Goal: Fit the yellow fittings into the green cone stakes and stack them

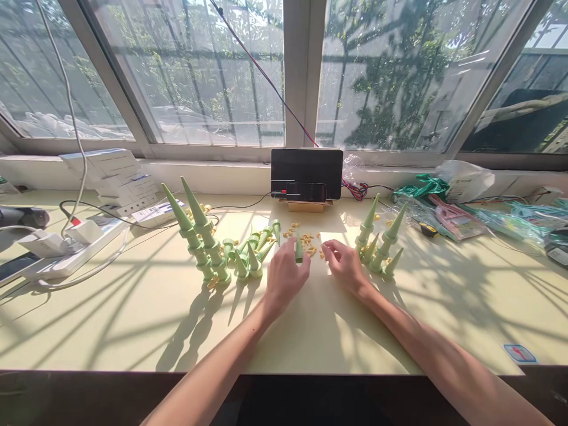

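Note:
My left hand is closed around a green cone at the middle of the table. To its right, my right hand has its fingers curled together beside small yellow pieces; whatever is between its fingertips is too small to make out. Two tall green stacked towers rise on the left, with several shorter green cones and loose green parts between them and my left hand. Another group of green spired pieces stands to the right of my right hand.
A dark tablet and phone lean at the window. White boxes, a power strip and cables lie on the left. Plastic bags, a yellow-black tape measure and wires lie on the right. The table's front edge is near my forearms.

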### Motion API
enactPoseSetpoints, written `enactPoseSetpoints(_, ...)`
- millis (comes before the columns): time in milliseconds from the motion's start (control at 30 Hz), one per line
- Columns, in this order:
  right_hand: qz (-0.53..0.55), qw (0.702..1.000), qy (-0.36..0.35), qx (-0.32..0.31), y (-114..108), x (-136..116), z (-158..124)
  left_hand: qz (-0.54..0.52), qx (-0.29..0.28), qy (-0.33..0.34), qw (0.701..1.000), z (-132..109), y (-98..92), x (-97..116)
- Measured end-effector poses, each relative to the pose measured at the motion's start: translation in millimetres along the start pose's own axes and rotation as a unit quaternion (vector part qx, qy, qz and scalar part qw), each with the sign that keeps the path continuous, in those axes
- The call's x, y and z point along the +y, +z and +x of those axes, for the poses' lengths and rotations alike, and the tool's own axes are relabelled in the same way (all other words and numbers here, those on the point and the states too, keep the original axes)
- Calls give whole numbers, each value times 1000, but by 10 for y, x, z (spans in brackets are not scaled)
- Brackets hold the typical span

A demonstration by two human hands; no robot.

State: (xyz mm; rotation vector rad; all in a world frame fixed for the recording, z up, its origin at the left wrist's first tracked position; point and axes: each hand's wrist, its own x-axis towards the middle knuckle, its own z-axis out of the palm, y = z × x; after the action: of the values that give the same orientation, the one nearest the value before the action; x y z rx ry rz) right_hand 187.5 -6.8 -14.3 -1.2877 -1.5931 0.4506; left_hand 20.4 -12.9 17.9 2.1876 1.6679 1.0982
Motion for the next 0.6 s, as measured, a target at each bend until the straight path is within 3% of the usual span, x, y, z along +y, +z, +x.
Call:
enactPoseSetpoints(400, -53, 998, 0, -17, -34, 7, 12, 144, -91, 4, 985, -37, -34, 27)
enactPoseSetpoints(600, -88, 996, -8, -31, -45, 29, 30, 143, -91, 19, 985, -48, -15, -1)
